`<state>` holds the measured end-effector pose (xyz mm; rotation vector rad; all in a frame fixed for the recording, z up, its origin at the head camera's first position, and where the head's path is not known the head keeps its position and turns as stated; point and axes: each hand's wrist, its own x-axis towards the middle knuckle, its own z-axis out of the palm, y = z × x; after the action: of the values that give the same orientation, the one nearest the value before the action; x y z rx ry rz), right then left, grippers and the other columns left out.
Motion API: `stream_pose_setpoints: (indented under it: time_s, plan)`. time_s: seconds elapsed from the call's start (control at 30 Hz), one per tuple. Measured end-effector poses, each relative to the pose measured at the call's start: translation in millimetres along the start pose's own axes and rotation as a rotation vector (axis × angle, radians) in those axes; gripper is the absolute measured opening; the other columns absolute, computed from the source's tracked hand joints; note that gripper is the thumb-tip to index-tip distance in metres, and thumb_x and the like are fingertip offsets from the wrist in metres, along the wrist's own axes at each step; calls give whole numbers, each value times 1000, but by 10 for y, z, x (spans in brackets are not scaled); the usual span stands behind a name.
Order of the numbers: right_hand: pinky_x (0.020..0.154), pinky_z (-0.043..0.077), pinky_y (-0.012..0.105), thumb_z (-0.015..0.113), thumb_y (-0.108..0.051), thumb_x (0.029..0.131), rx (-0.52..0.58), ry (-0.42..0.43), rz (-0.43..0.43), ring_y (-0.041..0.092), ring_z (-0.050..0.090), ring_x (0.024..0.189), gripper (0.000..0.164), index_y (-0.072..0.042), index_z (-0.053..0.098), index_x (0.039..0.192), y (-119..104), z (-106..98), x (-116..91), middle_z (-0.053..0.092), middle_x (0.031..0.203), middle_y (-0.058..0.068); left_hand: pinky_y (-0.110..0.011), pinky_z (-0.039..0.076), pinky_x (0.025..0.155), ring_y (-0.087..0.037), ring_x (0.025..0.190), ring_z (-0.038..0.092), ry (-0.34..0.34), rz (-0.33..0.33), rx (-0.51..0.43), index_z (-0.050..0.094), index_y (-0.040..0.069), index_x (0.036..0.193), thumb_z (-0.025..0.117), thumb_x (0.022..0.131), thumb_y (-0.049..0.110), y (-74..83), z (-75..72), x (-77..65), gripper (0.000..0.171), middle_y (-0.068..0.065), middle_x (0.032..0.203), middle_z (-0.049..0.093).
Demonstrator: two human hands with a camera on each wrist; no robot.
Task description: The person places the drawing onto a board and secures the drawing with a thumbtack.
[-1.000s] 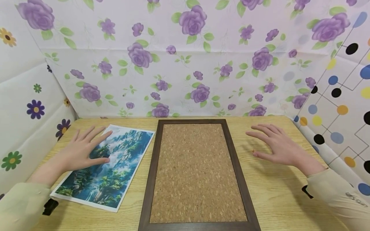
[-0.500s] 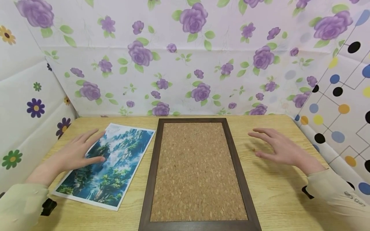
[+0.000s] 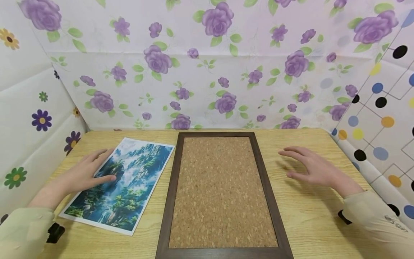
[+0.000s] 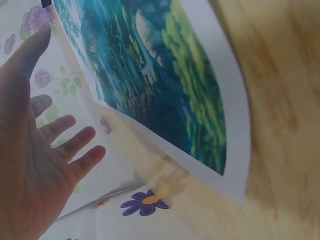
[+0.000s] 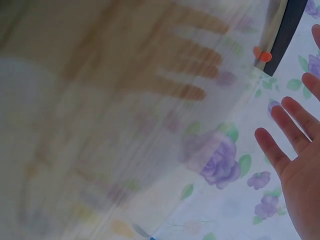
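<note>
Floral backdrop [image 3: 197, 86], white with purple roses, across the upper half of the head view; pale wood-grain counter [image 3: 268, 144] below it.

Landscape print [image 3: 132, 183] lies on the counter, lower left of the frame, picture side up and set at a slant. Blue-green mountains, mist, trees; white border all round. Its upper right corner sits right by the cork board; cannot tell whether the two touch.

Left hand [image 3: 81, 176] over the print's left edge, thumb pointing in across the picture. Fingers spread, thumb well out, grip wide; the left wrist view shows a gap between fingers and paper.

Cork board [image 3: 223, 194] at lower centre, long side running up the frame. Dark brown border [image 3: 171, 194] around it, bottom edge partly cut off.

Right hand [image 3: 318, 169] at centre right, above the counter and apart from the board. Thumb and fingers held wide, slightly bent; shadow and reflection on the wood beneath. Right wrist view: small orange-red object [image 5: 262, 55] near a dark strip, upper right; too blurred to identify.

Pale sleeves [image 3: 375, 223] at both lower corners. Left side wall [image 3: 19, 136] printed with daisies, right side wall [image 3: 372, 133] with coloured dots joined by lines.
</note>
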<state>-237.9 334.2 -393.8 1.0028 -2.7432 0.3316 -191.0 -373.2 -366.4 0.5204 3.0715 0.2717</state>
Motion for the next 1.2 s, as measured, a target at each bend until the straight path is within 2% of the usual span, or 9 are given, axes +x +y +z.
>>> stream_pose_setpoints:
  time_s: [0.1,0.27,0.5,0.63,0.73,0.9,1.2]
  plan:
    - [104,41,63,76,-38,86,6,-8,10,37,44,135,70,-22,47,148,2,6,-9,47,148,12,-77,31,100,-58,133,33,21,23,-3,15,9,160,72,86,50,-23,18,-3,101,-34,153,28]
    - [105,40,62,77,-36,85,8,-8,3,36,46,134,70,-22,48,147,-1,2,-1,49,147,10,-74,37,97,-57,129,38,26,50,-27,20,0,157,75,86,44,-76,48,-33,100,-36,149,32]
    - [103,43,61,76,-38,86,-2,-29,4,36,47,132,67,-22,50,146,5,-10,13,51,144,10,-72,42,93,-57,122,43,-4,6,-62,19,-2,156,75,86,42,-134,75,-58,100,-39,143,35]
    - [102,43,62,75,-39,87,1,-41,11,37,48,132,66,-21,50,145,13,-11,4,51,144,11,-57,51,81,-43,104,56,-22,-4,-86,19,-5,155,78,83,41,-154,78,-74,103,-37,136,39]
    - [102,43,63,75,-39,87,10,-51,22,38,47,132,66,-21,50,146,27,-7,-3,50,144,12,-51,53,75,-40,97,60,-39,-15,-102,19,-7,154,79,82,40,-164,82,-91,105,-38,133,40]
    - [102,42,64,72,-40,89,21,-71,41,39,45,134,66,-22,48,147,53,0,-5,49,146,12,-61,53,82,-54,108,57,-59,-52,-151,20,-12,152,78,84,39,-179,94,-122,103,-43,134,40]
    - [102,43,63,69,-44,91,31,-105,51,37,46,133,63,-24,48,146,74,29,15,49,145,9,-55,54,80,-46,105,57,-76,-103,-217,25,-14,149,78,84,36,-180,97,-133,99,-37,122,50]
